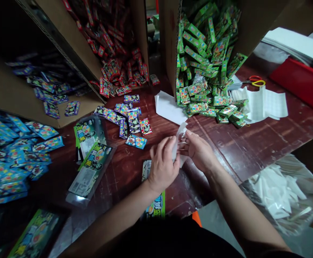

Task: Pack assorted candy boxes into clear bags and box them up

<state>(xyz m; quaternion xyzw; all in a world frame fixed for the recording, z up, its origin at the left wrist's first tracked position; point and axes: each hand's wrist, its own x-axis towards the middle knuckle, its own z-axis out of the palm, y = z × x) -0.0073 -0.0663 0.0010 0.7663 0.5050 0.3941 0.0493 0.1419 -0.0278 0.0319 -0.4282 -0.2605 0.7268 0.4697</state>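
Since the white strip [177, 142] seems flimsy, your left hand [164, 163] and right hand [201, 149] both grip it; green packets [210, 70] at one o'clock, probably for reach.

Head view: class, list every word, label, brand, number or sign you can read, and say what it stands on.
Nothing reads clearly enough to quote.
Green-edged pouches: large stylised characters, too blurred; pale label: print too small.
Green packets, red packets, purple packets, blue packets: markings too small and blurred.

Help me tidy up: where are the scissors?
The scissors lie at the head view's upper right, between the green packets and red container, just beyond the pale sheets.
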